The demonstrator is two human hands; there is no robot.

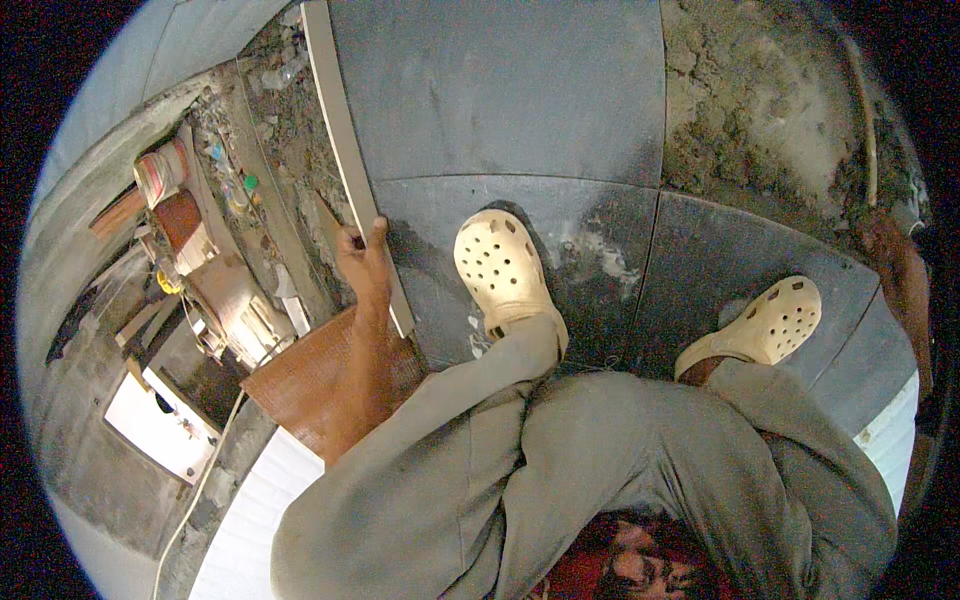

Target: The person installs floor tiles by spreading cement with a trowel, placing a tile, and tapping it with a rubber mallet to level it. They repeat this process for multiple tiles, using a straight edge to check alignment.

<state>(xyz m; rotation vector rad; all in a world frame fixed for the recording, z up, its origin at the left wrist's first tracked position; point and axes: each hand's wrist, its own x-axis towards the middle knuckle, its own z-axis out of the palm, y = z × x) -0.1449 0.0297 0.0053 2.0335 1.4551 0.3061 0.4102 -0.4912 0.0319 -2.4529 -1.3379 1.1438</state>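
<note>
My left hand is closed round a long pale straight bar, its thumb on the bar's right side. The bar lies along the left edge of the dark grey tiles. At the far right, my right hand is dim and partly smeared. It looks closed at the lower end of a thin pale stick, beside a patch of wet grey mortar. My feet, in cream clogs, stand on the tiles between my hands. Whitish smears mark the tile near the left clog.
A brown woven sheet lies under my left forearm. Farther left are rubble, a striped sack, stacked boards and a pale cord. A bright doorway opens at the lower left.
</note>
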